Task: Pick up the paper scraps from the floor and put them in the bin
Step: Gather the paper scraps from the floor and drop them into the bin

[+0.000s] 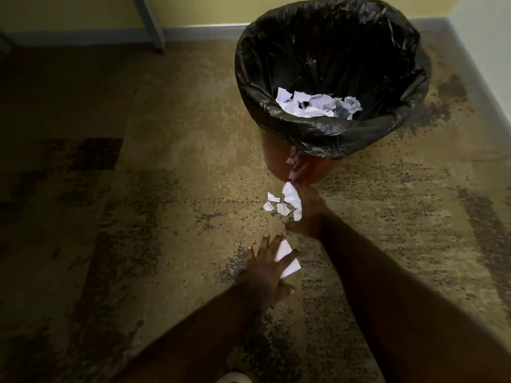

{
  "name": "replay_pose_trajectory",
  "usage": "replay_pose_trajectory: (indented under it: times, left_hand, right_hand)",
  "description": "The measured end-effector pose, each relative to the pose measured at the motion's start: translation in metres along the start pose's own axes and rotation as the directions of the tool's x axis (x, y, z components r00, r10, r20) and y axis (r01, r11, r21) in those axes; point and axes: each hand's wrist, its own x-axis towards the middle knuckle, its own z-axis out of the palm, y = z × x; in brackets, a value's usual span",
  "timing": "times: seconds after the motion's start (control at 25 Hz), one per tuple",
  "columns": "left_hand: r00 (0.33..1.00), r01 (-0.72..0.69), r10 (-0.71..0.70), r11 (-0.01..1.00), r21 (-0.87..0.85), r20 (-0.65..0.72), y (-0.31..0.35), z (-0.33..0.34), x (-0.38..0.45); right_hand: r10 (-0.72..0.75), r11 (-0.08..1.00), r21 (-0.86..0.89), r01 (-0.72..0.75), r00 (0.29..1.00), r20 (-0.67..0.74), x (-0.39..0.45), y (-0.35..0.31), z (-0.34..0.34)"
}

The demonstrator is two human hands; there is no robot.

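An orange bin (279,158) lined with a black bag (331,51) stands on the floor and holds several white paper scraps (318,105). A small cluster of paper scraps (279,204) lies on the floor at the bin's base. My right hand (309,214) rests on edge against the right side of this cluster, fingers stretched toward the bin and thumb out. Nearer to me, my left hand (266,268) is spread flat over a larger white scrap (291,266), which shows between the fingers and thumb.
The floor is speckled tan and brown terrazzo (166,189). A wall with a grey skirting runs behind the bin, and a grey furniture leg (150,23) stands at the back left. A white shoe tip (235,378) shows at the bottom edge.
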Motion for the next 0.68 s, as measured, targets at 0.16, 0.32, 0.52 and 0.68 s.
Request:
replay_pose_trajectory:
  times: [0.16, 0.32, 0.52, 0.68]
  left_hand:
    - [0.998, -0.058, 0.060, 0.995, 0.079, -0.028, -0.007, 0.005, 0.003]
    - [0.992, -0.121, 0.118, 0.988, 0.098, 0.036, -0.015, 0.002, 0.001]
    - [0.990, -0.124, 0.122, 0.992, -0.032, -0.071, -0.030, 0.005, -0.008]
    - [0.994, -0.047, 0.028, 0.981, -0.186, -0.106, -0.029, -0.002, -0.021]
  right_hand:
    - [-0.001, 1.000, -0.030, 0.000, 1.000, -0.014, 0.007, 0.000, 0.020]
    - [-0.067, 0.993, -0.100, 0.062, 0.997, -0.042, 0.014, -0.005, 0.035]
    - [0.019, 0.975, -0.221, -0.034, 0.997, -0.069, 0.015, -0.029, 0.049]
    - [-0.047, 0.978, -0.204, 0.032, 0.997, -0.065, 0.012, -0.038, 0.063]
